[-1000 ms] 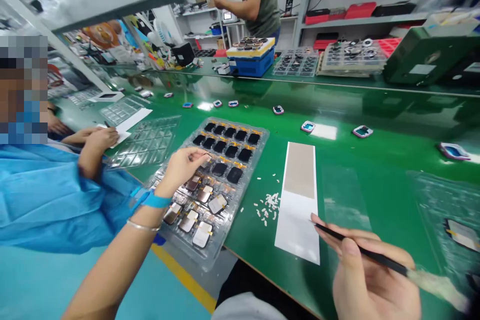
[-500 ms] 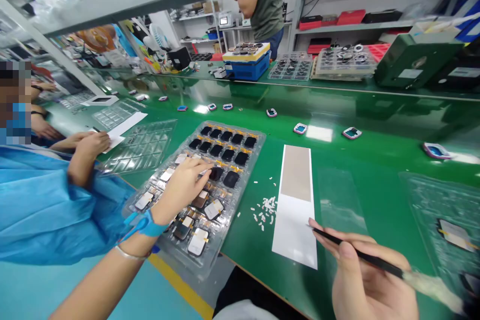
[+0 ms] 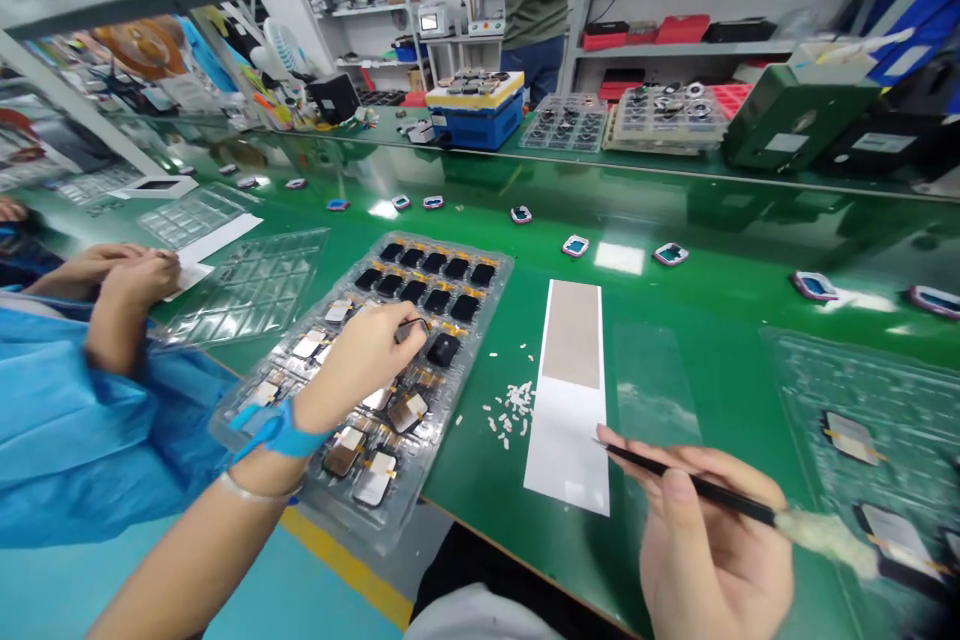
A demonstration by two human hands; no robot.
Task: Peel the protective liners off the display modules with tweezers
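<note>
My left hand (image 3: pixel 360 355), a blue band at its wrist, is closed over a clear plastic tray (image 3: pixel 382 528). Pinched between its thumb and fingers is a small black screen module (image 3: pixel 409 326), mostly covered by the fingers. Rows of similar modules fill the tray, dark faces up at the far end, pale backs up nearer me. My right hand (image 3: pixel 716 545) grips black tweezers (image 3: pixel 701 487) whose tip is over the right edge of a white sheet (image 3: pixel 568 450) with a beige upper part. Small white tabs (image 3: pixel 519 398) lie scattered left of the sheet.
A clear film (image 3: pixel 654 380) lies right of the sheet. Another clear tray (image 3: pixel 802 365) with modules stands at the right. Several watch-like cases (image 3: pixel 670 253) line the green bench. A co-worker's hands (image 3: pixel 139 275) are at the left, near an empty-looking tray (image 3: pixel 255 285).
My left hand has lifted a module from the tray and tilted it up between the fingers. The whole view has shifted slightly right; my right hand keeps its hold on the tweezers.
</note>
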